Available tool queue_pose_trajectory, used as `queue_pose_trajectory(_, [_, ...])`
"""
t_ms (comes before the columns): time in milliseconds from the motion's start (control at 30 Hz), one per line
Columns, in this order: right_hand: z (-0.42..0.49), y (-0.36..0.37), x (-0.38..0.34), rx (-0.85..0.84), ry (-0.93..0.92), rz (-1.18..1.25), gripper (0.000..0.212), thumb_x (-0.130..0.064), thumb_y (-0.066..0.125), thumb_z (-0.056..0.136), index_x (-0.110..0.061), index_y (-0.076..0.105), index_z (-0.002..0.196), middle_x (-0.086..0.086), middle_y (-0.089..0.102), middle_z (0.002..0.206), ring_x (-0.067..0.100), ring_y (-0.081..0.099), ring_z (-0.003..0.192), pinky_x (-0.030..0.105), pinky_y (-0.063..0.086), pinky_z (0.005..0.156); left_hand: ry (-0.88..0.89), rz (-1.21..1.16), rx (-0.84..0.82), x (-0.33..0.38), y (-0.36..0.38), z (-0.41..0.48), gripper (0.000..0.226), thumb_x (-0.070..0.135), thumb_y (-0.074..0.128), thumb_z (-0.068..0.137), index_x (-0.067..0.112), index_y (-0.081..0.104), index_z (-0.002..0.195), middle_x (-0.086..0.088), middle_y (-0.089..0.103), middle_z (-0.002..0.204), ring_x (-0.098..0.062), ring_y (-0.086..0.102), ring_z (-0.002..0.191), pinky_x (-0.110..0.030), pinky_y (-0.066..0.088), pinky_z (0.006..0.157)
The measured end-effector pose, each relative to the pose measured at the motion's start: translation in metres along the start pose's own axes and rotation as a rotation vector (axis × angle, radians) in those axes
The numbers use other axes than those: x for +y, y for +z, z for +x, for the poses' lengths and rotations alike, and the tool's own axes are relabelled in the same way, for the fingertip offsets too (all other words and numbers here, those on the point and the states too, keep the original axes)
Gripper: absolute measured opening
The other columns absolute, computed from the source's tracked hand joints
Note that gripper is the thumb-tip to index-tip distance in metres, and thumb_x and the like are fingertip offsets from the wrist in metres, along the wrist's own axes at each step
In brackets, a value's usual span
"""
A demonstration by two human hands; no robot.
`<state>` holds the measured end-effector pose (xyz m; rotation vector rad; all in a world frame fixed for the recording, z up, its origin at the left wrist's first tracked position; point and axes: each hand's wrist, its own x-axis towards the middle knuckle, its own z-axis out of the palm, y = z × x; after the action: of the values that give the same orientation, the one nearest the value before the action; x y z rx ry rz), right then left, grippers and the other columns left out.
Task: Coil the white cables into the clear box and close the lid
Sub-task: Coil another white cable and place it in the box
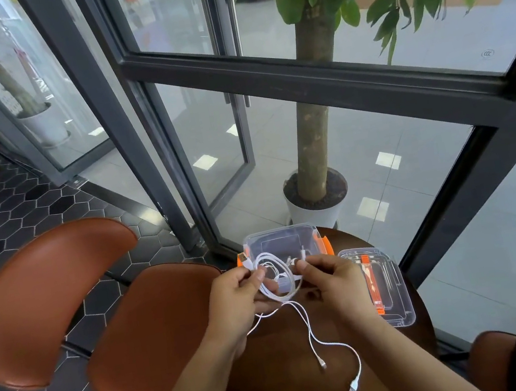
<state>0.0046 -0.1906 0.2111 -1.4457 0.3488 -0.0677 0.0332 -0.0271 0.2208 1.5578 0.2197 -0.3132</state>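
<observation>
Both hands — left hand (237,295), right hand (325,277) — pinch a white cable (281,288) coil over the clear box (283,245) (lid (385,290) off, beside it).

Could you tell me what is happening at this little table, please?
A person is coiling white cables over a round dark table. The left hand and the right hand each pinch one side of a loop, held just in front of the open clear box. Two loose ends with plugs trail on the tabletop. The lid lies apart, to the right of the box, so the box is not yet closed.
</observation>
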Motion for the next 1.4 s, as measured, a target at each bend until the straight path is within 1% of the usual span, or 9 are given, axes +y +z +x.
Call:
queue_pose_trajectory(167, [0.003, -0.009, -0.001, 0.022, 0.069, -0.026, 0.020, -0.010, 0.062, 0.098, 0.000, 0.077, 0.088, 0.010, 0.070, 0.066, 0.016, 0.062, 0.055, 0.018, 0.051, 0.050, 0.019, -0.068, 0.019, 0.002, 0.002, 0.002, 0.019, 0.008, 0.055, 0.101, -0.005, 0.068, 0.104, -0.029, 0.074, 0.093, -0.040, 0.076, 0.083, -0.043, 0.064, 0.070])
queue_pose_trajectory(367, [0.008, -0.018, -0.016, -0.385, -0.084, -0.323, 0.014, -0.012, 0.067, 0.094, -0.009, 0.081, 0.091, -0.011, 0.064, 0.053, 0.001, 0.049, 0.043, 0.009, 0.038, 0.049, 0.009, -0.046, -0.091, 0.004, 0.008, -0.002, 0.020, 0.009, 0.055, 0.101, -0.004, 0.070, 0.103, -0.023, 0.076, 0.088, -0.039, 0.076, 0.083, -0.046, 0.062, 0.073])
queue_pose_trajectory(533, [0.020, -0.023, -0.022, -0.535, -0.061, -0.219, 0.016, -0.003, 0.068, 0.092, -0.002, 0.078, 0.104, -0.001, 0.075, 0.073, 0.005, 0.060, 0.057, 0.018, 0.048, 0.056, -0.013, -0.029, -0.131, 0.014, 0.011, -0.005, 0.020, 0.004, 0.052, 0.102, -0.005, 0.069, 0.101, -0.017, 0.077, 0.082, -0.039, 0.076, 0.077, -0.039, 0.063, 0.064])
queue_pose_trajectory(667, [0.024, -0.026, -0.010, -0.445, 0.047, 0.037, 0.032, 0.004, 0.062, 0.094, 0.000, 0.064, 0.126, 0.031, 0.072, 0.098, 0.031, 0.071, 0.076, 0.029, 0.060, 0.065, -0.037, 0.031, -0.108, 0.016, 0.007, 0.000, 0.019, 0.005, 0.054, 0.101, -0.007, 0.069, 0.103, -0.025, 0.075, 0.086, -0.040, 0.076, 0.077, -0.043, 0.064, 0.067])
queue_pose_trajectory(767, [0.022, -0.024, 0.000, -0.370, 0.124, 0.167, 0.027, -0.001, 0.058, 0.098, -0.011, 0.065, 0.122, 0.032, 0.069, 0.109, 0.043, 0.070, 0.094, 0.041, 0.062, 0.073, -0.049, 0.089, -0.106, 0.013, 0.006, 0.001, 0.017, 0.006, 0.055, 0.101, -0.004, 0.070, 0.102, -0.023, 0.076, 0.091, -0.036, 0.077, 0.079, -0.045, 0.064, 0.071])
queue_pose_trajectory(867, [0.014, -0.019, 0.001, -0.379, -0.010, 0.060, 0.033, -0.006, 0.069, 0.092, -0.019, 0.064, 0.122, 0.020, 0.073, 0.103, 0.035, 0.073, 0.095, 0.045, 0.061, 0.083, -0.030, 0.173, -0.070, 0.008, 0.007, 0.005, 0.016, 0.006, 0.057, 0.100, -0.003, 0.070, 0.098, -0.026, 0.075, 0.091, -0.034, 0.077, 0.079, -0.049, 0.064, 0.071])
queue_pose_trajectory(1100, [0.010, 0.000, 0.004, -0.020, -0.257, -0.347, 0.026, -0.007, 0.075, 0.086, -0.032, 0.072, 0.079, -0.009, 0.072, 0.102, 0.003, 0.067, 0.096, 0.011, 0.050, 0.075, 0.008, 0.236, 0.001, 0.003, 0.009, 0.011, 0.016, 0.009, 0.058, 0.100, 0.001, 0.069, 0.093, -0.023, 0.075, 0.089, -0.032, 0.077, 0.077, -0.050, 0.064, 0.071])
queue_pose_trajectory(1233, [-0.002, 0.000, -0.002, 0.079, -0.219, -0.066, 0.012, -0.004, 0.066, 0.093, -0.014, 0.072, 0.094, -0.005, 0.077, 0.109, 0.011, 0.073, 0.100, 0.024, 0.058, 0.084, -0.003, 0.071, 0.100, 0.010, 0.010, 0.010, 0.016, 0.007, 0.055, 0.101, -0.001, 0.067, 0.094, -0.023, 0.075, 0.085, -0.034, 0.077, 0.070, -0.043, 0.064, 0.064])
queue_pose_trajectory(1400, [0.000, 0.004, -0.005, 0.201, 0.185, 0.432, 0.018, -0.012, 0.051, 0.104, 0.003, 0.061, 0.101, 0.015, 0.078, 0.098, 0.031, 0.077, 0.087, 0.034, 0.063, 0.070, 0.169, 0.103, 0.091, 0.007, 0.018, 0.003, 0.014, 0.005, 0.057, 0.100, -0.001, 0.070, 0.098, -0.021, 0.075, 0.086, -0.031, 0.077, 0.070, -0.039, 0.064, 0.064])
